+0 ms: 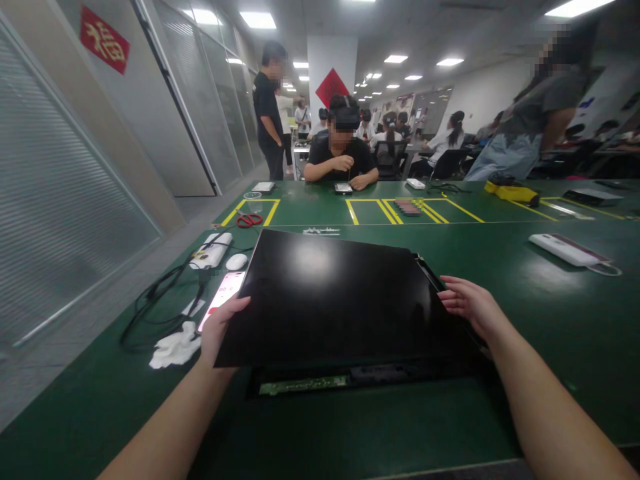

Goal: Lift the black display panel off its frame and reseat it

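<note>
A glossy black flat screen panel (330, 300) tilts above the green table, its left side raised. My left hand (219, 327) grips its left edge, thumb on the upper face and the other fingers hidden below. At the right edge, my right hand (467, 303) has its fingers stretched out and apart, touching or very close to the edge; it does not visibly clasp anything. Under the panel lies a dark frame (420, 373), partly hidden, with a green circuit board strip (303, 385) showing along the near side.
Left of the panel are a lit phone (223, 297), crumpled tissue (175, 347), black cables (155, 300), a white mouse (237, 262) and red-handled scissors (249, 220). A white power bank-like device (567, 250) lies right. Across the table (565, 333) sits a person (340, 157).
</note>
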### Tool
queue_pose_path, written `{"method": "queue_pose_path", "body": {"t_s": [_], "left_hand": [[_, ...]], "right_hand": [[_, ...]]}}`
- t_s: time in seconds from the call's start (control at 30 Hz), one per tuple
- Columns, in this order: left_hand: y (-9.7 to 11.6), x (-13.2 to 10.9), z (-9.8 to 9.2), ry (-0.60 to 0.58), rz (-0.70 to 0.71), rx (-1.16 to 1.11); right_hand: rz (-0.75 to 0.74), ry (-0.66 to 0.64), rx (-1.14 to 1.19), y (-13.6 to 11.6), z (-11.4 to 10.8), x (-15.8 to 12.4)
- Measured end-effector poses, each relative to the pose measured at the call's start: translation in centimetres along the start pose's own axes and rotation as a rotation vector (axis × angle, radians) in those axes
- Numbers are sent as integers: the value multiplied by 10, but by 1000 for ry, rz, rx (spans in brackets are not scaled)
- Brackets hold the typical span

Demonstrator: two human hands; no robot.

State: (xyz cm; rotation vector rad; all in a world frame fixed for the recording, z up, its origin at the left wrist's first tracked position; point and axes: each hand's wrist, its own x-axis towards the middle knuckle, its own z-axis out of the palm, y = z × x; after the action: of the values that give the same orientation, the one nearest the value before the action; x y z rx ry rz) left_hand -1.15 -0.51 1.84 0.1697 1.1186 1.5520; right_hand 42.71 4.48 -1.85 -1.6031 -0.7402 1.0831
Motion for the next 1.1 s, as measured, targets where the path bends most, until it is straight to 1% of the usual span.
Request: {"method": "queue_pose_path", "body": {"t_s": [0.13, 0.23, 0.4, 0.5, 0.7, 0.87, 1.0, 1.1], "left_hand": [[-2, -1, 2, 0, -12, 8], [-6, -1, 1, 17, -14, 20], [-9, 3, -2, -17, -37, 22], [-7, 6, -5, -3, 0, 0], [-7, 7, -10, 1, 79, 50], [-9, 4, -10, -27, 79, 56], [-8, 0, -8, -22, 69, 73], [-10, -6, -4, -27, 107, 58]], "right_hand": [[-2, 29, -70, 0, 2, 0], [-34, 52, -102, 3, 2, 3], [-44, 65, -108, 5, 0, 5], [-37, 49, -105, 5, 2, 3], [-61, 29, -111, 8, 3, 4], [-66, 39, -109, 10, 3, 6], [-74, 30, -96, 15, 0, 11], [-79, 19, -101, 18, -1, 14]]}}
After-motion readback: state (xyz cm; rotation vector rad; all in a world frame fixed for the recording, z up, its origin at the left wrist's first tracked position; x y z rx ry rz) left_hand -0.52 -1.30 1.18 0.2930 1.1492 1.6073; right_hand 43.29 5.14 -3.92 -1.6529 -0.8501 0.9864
